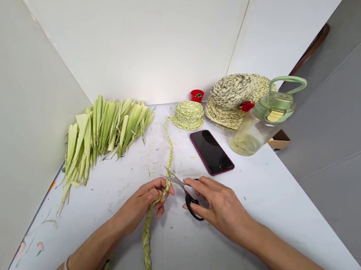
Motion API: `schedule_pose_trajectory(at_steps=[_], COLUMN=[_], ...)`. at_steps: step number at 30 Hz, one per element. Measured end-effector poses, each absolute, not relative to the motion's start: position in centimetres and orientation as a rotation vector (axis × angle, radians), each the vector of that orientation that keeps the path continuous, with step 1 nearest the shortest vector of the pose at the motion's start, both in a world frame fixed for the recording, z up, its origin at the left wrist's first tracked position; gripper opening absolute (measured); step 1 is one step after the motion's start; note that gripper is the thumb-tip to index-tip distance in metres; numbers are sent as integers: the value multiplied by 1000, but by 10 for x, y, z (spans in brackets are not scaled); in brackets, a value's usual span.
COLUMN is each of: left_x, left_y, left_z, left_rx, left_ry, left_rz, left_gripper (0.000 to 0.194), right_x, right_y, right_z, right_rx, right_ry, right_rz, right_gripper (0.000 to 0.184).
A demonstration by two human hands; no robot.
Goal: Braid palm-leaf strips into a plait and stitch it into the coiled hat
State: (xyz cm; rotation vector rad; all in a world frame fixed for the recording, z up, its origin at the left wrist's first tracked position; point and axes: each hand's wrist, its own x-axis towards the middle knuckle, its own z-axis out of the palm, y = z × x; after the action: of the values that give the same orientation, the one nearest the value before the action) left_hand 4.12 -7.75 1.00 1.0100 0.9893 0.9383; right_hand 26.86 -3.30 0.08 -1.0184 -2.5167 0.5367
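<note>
A plaited palm-leaf braid (146, 236) runs across the white table (232, 256) from a coiled disc (188, 115) near the far corner. It looks light and fibrous, flexible along its length but prone to fraying, so it seems best held firmly on the plait. The left hand (140, 207) curls closed around it, while the right hand (220, 205) grips black-handled scissors (187, 192), blades open beside the braid. Loose leaf strips (105, 133) lie along the left edge, below white walls (117, 17).
</note>
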Motion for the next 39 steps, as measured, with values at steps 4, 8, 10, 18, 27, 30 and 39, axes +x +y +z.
schedule_pose_trajectory(at_steps=[4,8,10,18,27,30,39], left_x=[40,40,41,37,38,40,43], left_y=[-78,-78,-78,-77,-76,-77,-78], left_z=[9,10,12,13,20,21,20], left_rx=[992,959,937,804,595,547,521], left_ry=[990,991,975,837,724,670,639], left_rz=[912,905,905,905,924,935,891], left_gripper=[21,21,20,15,6,7,8], right_x=[268,270,271,268,267,263,261], right_y=[-31,-30,-30,-35,-38,-43,-40], right_z=[1,-1,0,1,1,6,1], right_rx=[-1022,-1058,-1082,-1017,-1019,-1016,-918], right_ry=[-2568,-2448,-2375,-2513,-2372,-2443,-2464], right_rz=[625,717,729,714,767,701,858], right_gripper=[36,38,39,28,38,52,32])
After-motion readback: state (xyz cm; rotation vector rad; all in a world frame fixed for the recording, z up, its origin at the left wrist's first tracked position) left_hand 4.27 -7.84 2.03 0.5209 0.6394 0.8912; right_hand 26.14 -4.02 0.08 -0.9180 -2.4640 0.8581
